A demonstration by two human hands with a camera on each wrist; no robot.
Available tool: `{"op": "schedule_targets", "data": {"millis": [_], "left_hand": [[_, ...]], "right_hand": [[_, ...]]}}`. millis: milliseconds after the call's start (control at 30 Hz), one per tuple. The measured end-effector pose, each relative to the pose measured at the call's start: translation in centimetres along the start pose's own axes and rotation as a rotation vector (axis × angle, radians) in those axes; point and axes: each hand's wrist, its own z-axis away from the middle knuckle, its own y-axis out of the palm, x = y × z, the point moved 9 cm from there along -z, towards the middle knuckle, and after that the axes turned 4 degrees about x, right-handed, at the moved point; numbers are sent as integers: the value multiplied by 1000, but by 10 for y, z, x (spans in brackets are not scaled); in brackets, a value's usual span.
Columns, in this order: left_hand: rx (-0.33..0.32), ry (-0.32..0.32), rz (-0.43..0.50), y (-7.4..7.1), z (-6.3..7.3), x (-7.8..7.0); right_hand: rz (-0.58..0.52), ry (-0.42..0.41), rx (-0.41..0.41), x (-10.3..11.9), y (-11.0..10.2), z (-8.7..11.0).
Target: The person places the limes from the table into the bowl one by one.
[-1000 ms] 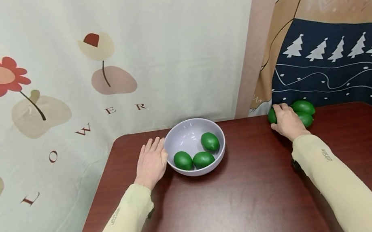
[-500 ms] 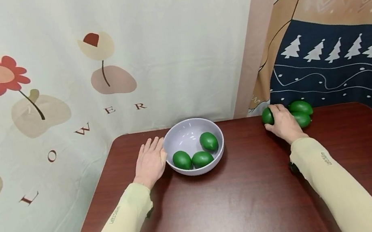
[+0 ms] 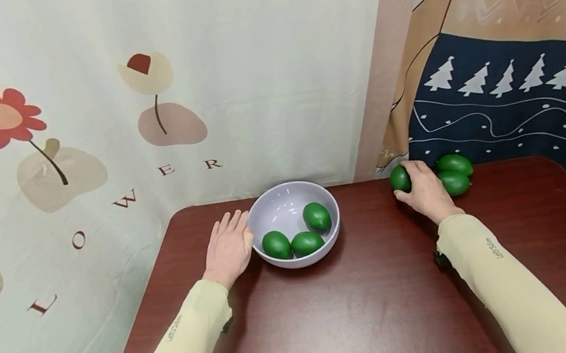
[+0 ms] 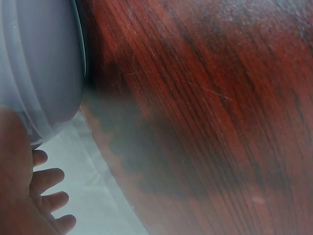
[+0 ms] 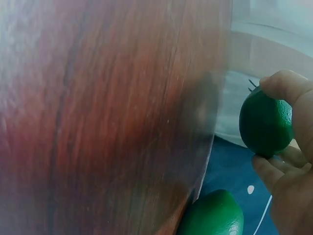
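My right hand grips a green lime between thumb and fingers near the table's back edge. The right wrist view shows the same lime with the thumb at one end and fingertips at the other. Two more limes, one farther back and one nearer, lie just right of that hand. My left hand, its fingers straight, rests against the left side of a pale lavender bowl. Inside the bowl are three limes. The left wrist view catches the bowl's outer wall beside the thumb.
A dark red-brown wooden table carries everything. Right behind its back edge hangs a pale curtain with printed flowers and letters. A navy printed cloth with white trees hangs at the back right.
My right hand has moved left with the lime in its grip, away from the two other limes. The left hand and bowl have stayed in place.
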Motion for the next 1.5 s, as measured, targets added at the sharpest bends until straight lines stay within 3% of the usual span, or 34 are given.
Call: {"op": "schedule_targets", "data": {"millis": [1500], "left_hand": [[12, 3, -6, 2, -1, 2]], "right_hand": [[-92, -67, -57, 30, 0, 8]]}}
